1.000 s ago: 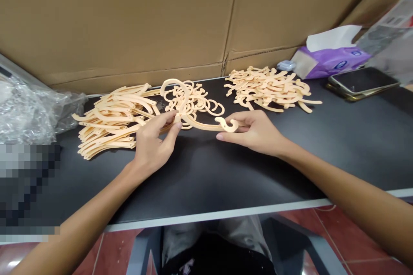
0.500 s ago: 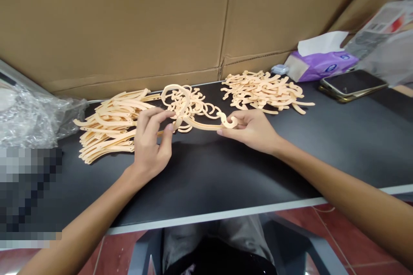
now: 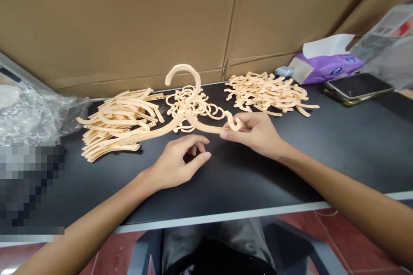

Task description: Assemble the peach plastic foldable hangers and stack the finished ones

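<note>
A peach plastic hanger (image 3: 190, 118) stands tilted up over the black table (image 3: 338, 146), its hook raised toward the cardboard. My right hand (image 3: 258, 133) pinches the hanger's right end clip. My left hand (image 3: 179, 161) rests on the table just below the hanger, fingers loosely curled, holding nothing. To the left lies a stack of hanger arms (image 3: 112, 122). Behind the hanger sits a heap of loose hooks (image 3: 196, 103), and to the right a heap of small clips (image 3: 267, 90).
Cardboard sheets (image 3: 145, 21) form a wall behind the table. Crumpled clear plastic (image 3: 29, 111) lies at the far left. A purple tissue pack (image 3: 325, 64) and a phone (image 3: 358, 86) sit at the back right. The table's white front edge (image 3: 226, 217) runs above my lap.
My left hand let go of the hanger's middle and dropped back to the table, moving right. The hanger's hook swung up higher while my right hand kept hold of its end.
</note>
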Demonstrator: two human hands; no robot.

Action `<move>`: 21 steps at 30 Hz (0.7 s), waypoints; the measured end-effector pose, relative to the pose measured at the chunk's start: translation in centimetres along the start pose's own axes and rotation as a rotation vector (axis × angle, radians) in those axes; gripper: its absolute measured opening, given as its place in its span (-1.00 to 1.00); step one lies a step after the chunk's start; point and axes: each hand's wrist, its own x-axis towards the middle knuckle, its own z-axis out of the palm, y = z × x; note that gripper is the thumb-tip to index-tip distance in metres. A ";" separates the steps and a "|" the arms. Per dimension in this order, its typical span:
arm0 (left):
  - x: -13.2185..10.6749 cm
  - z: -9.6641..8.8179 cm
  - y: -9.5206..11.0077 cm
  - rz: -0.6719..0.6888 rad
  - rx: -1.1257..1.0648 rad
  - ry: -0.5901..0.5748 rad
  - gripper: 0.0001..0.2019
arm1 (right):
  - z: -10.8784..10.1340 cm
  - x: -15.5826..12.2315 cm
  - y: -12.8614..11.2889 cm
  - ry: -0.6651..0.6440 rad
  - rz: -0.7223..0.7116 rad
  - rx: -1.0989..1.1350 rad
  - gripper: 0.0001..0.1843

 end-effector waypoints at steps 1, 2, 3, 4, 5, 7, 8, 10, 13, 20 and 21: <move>0.2 0.0 0.1 -0.049 -0.052 -0.020 -0.81 | 0.2 -0.1 -0.2 -0.028 0.012 0.033 -0.56; 0.5 -0.1 0.2 -0.084 -0.101 -0.043 -0.82 | 0.5 -0.3 -0.3 -0.061 0.023 0.068 -0.56; 0.8 -0.1 0.3 -0.106 -0.144 -0.068 -0.78 | 0.8 -0.5 -0.4 -0.095 0.036 0.104 -0.56; 1.1 -0.1 0.4 -0.115 -0.181 -0.092 -0.71 | 1.2 -0.7 -0.5 -0.129 0.050 0.141 -0.56; 1.3 -0.1 0.4 -0.117 -0.209 -0.113 -0.65 | 1.4 -0.8 -0.5 -0.163 0.065 0.176 -0.57; 1.7 -0.1 0.4 -0.119 -0.235 -0.139 -0.57 | 1.8 -1.0 -0.4 -0.209 0.096 0.228 -0.58; 1.8 -0.1 0.4 -0.125 -0.228 -0.147 -0.56 | 1.9 -1.1 -0.3 -0.221 0.110 0.241 -0.59; 1.8 -0.2 0.2 -0.129 -0.178 -0.155 -0.57 | 1.7 -1.1 -0.2 -0.237 0.130 0.250 -0.59; 1.5 -0.8 -0.3 -0.114 -0.059 -0.144 -0.56 | 1.0 -0.8 -0.2 -0.235 0.125 0.220 -0.60; 0.9 -1.6 -1.0 0.157 0.080 -0.086 -0.67 | -0.5 -0.3 -0.4 -0.126 0.003 -0.003 -0.73; 0.9 -1.5 -1.0 0.209 0.074 -0.080 -0.68 | -0.7 -0.3 -0.2 -0.147 -0.013 -0.051 -0.76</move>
